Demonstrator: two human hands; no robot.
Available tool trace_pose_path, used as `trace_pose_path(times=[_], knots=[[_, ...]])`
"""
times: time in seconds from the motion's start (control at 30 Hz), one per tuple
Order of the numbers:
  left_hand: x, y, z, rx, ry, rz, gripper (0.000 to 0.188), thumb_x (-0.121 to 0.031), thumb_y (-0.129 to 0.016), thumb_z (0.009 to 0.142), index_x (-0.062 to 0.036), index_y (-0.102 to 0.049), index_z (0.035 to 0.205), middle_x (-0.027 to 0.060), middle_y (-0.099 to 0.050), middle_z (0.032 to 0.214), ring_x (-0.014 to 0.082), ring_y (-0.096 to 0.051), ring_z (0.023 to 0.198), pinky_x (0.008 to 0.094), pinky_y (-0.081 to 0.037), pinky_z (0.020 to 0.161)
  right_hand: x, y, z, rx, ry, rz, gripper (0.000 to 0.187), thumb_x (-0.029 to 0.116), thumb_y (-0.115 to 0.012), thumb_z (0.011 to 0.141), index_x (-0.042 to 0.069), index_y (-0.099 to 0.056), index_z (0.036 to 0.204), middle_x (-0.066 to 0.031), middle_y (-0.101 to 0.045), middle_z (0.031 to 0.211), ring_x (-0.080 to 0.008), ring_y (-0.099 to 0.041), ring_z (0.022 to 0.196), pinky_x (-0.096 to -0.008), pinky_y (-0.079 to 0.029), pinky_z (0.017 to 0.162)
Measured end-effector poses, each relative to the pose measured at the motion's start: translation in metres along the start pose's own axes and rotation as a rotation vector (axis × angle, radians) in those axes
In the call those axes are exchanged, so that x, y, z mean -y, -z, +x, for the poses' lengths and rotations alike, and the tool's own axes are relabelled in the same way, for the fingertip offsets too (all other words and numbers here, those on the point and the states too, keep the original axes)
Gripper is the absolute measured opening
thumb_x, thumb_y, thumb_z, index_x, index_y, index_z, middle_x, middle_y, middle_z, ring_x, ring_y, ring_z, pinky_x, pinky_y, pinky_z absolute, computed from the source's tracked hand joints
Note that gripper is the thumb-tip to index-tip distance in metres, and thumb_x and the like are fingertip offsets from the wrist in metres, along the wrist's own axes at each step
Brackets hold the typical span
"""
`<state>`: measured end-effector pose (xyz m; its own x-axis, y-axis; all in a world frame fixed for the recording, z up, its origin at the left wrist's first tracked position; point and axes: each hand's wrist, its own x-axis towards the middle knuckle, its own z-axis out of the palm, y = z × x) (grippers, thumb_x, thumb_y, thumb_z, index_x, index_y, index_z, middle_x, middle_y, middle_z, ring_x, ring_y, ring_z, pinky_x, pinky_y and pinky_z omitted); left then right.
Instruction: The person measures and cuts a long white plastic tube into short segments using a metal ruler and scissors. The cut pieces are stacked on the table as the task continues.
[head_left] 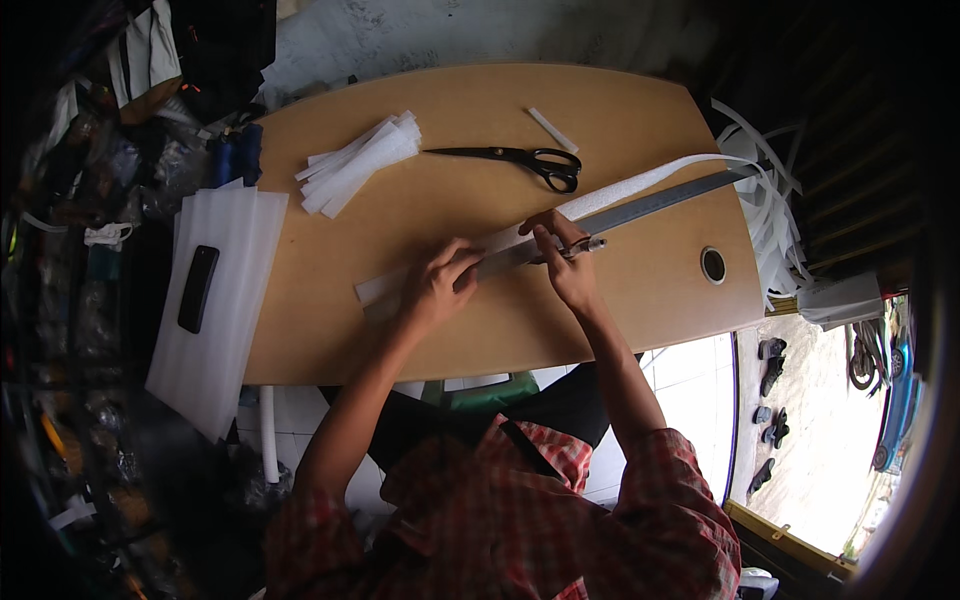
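A long white foam strip (625,187) lies slantwise across the wooden table, its far end curling over the right edge. Along its near side rests a grey metal ruler (660,203). My left hand (437,283) bends its fingers down on the strip and the ruler's left end, thumb and fingertips close together. My right hand (568,262) grips a pen (596,245) and touches the ruler and strip just to the right of my left hand. The pen's tip is hidden under the fingers. Black-handled scissors (520,157) lie beyond my hands.
Stacked short foam strips (362,163) lie at the far left, and a small foam piece (553,130) at the back. A black phone (198,290) rests on foam sheets (240,330) at the left edge. Foam offcuts (775,225) hang off the right edge near a round table hole (712,265).
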<state>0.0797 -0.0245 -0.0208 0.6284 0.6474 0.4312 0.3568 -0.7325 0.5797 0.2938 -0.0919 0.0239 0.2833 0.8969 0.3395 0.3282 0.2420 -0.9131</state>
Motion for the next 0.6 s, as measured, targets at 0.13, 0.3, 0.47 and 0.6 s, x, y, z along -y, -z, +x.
trace_pose_path(times=[0.13, 0.3, 0.47, 0.6], knots=[[-0.003, 0.001, -0.002, -0.036, -0.05, 0.097, 0.026, -0.006, -0.071, 0.083, -0.0086, -0.071, 0.109, 0.0067, -0.063, 0.113, 0.0309, -0.056, 0.099, 0.0451, -0.049, 0.086, 0.001, 0.038, -0.013, 0.421, 0.146, -0.673, 0.015, 0.014, -0.073, 0.09, 0.008, -0.06, 0.091, -0.0134, -0.067, 0.086, -0.0331, -0.063, 0.083, -0.0433, -0.044, 0.077], [-0.009, 0.005, 0.0, -0.015, 0.004, 0.191, 0.029, -0.012, -0.07, 0.087, -0.0118, -0.068, 0.116, 0.0068, -0.06, 0.115, 0.0303, -0.054, 0.107, 0.0462, -0.045, 0.091, -0.002, 0.046, -0.038, 0.539, 0.236, -0.895, 0.023, 0.008, -0.069, 0.086, 0.01, -0.063, 0.108, -0.0086, -0.065, 0.106, -0.0264, -0.062, 0.104, -0.0434, -0.04, 0.089], [0.003, 0.0, 0.011, -0.023, 0.1, 0.145, 0.022, -0.018, -0.07, 0.091, -0.011, -0.067, 0.113, 0.0076, -0.061, 0.111, 0.0315, -0.057, 0.108, 0.0438, -0.045, 0.092, -0.005, 0.04, -0.043, 0.478, 0.304, -0.922, 0.029, 0.002, -0.061, 0.086, 0.008, -0.065, 0.114, -0.01, -0.061, 0.115, -0.0268, -0.058, 0.114, -0.0431, -0.042, 0.092], [0.017, 0.008, 0.025, 0.103, 0.189, 0.078, 0.016, -0.015, -0.069, 0.092, -0.0077, -0.065, 0.106, 0.01, -0.063, 0.105, 0.0329, -0.06, 0.104, 0.0446, -0.046, 0.091, 0.003, 0.03, -0.034, 0.436, 0.341, -0.881, 0.028, -0.001, -0.06, 0.082, 0.008, -0.067, 0.108, -0.0093, -0.064, 0.112, -0.0301, -0.058, 0.112, -0.0429, -0.045, 0.092]])
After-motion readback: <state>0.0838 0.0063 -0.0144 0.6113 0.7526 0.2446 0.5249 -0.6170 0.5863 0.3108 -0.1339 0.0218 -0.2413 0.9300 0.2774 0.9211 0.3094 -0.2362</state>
